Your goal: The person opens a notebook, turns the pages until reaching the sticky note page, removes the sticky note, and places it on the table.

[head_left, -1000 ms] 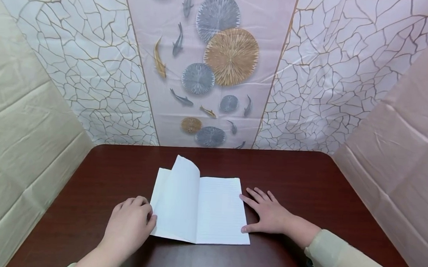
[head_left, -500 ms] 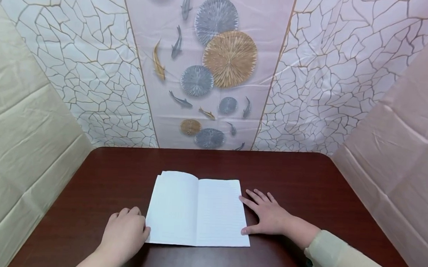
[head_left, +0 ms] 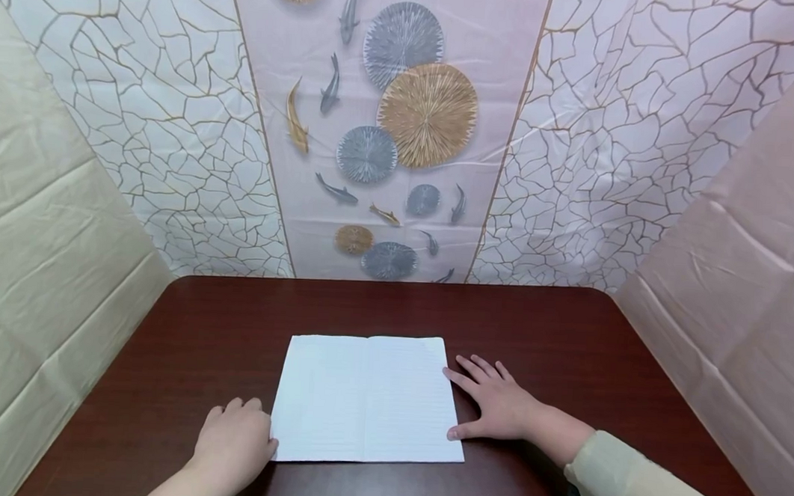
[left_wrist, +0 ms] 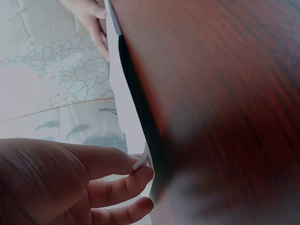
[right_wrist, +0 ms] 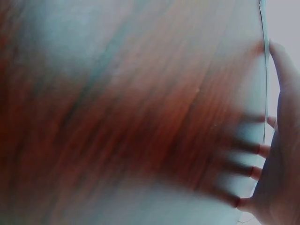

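Observation:
An open notebook [head_left: 402,398] with white lined pages lies nearly flat on the dark wooden table. At its left edge is my left hand [head_left: 233,438]. The left wrist view shows the thumb and index finger of that hand [left_wrist: 108,176] pinching a bit of the notebook's page edge [left_wrist: 140,161], which bends up between them. My right hand [head_left: 499,405] rests spread on the table, its thumb and index fingertip touching the notebook's right edge. In the right wrist view the right hand's fingers [right_wrist: 258,173] stretch out straight along the far side.
The reddish-brown table [head_left: 394,308] has a rounded back edge against a patterned cloth [head_left: 390,128] with fish and round leaf prints. Beige cloth panels [head_left: 46,259] stand along both sides.
The raised left leaf has come down flat onto the left side of the notebook. My left hand has moved slightly toward me with it. The right hand stays in place.

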`<action>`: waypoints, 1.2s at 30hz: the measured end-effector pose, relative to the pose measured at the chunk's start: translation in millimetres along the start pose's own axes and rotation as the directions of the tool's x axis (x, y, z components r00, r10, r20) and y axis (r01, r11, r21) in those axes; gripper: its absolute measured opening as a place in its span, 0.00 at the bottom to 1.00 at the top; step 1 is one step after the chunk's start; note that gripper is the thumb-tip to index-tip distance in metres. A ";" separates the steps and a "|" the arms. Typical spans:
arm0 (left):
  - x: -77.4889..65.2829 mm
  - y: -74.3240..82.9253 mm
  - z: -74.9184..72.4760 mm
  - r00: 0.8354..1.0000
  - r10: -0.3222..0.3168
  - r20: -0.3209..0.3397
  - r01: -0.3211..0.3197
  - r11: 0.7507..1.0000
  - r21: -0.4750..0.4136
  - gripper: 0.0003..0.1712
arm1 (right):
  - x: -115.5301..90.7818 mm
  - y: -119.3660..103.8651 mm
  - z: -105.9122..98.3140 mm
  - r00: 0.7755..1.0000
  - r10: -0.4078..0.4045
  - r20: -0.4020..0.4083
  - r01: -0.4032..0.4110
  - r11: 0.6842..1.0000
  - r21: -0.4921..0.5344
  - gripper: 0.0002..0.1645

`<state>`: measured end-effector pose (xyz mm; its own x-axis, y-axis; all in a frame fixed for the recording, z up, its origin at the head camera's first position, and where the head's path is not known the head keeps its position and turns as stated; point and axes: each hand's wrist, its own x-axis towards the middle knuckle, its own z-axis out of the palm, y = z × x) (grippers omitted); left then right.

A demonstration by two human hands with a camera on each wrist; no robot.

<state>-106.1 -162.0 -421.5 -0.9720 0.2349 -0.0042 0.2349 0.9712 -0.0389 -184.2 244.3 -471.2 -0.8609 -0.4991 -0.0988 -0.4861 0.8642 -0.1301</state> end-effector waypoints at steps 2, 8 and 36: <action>0.4 -0.2 2.4 1.000 0.012 -0.005 -0.012 1.000 0.008 0.14 | -0.1 -0.1 0.4 1.000 0.001 0.005 -0.001 1.000 -0.004 0.61; 2.2 -1.7 7.2 0.999 0.007 0.036 -0.007 1.000 0.007 0.14 | -0.1 -0.9 -0.3 1.000 0.002 0.005 -0.002 1.000 -0.017 0.61; 18.6 18.3 10.5 0.997 0.060 -0.057 -0.061 0.998 -0.015 0.10 | -0.4 0.6 1.4 1.000 -0.004 -0.010 0.004 1.000 -0.013 0.61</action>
<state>-120.0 -140.3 -432.8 -0.9542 0.2949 0.0505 0.2940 0.9555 -0.0240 -184.0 245.0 -472.6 -0.8603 -0.5022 -0.0879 -0.4916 0.8628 -0.1181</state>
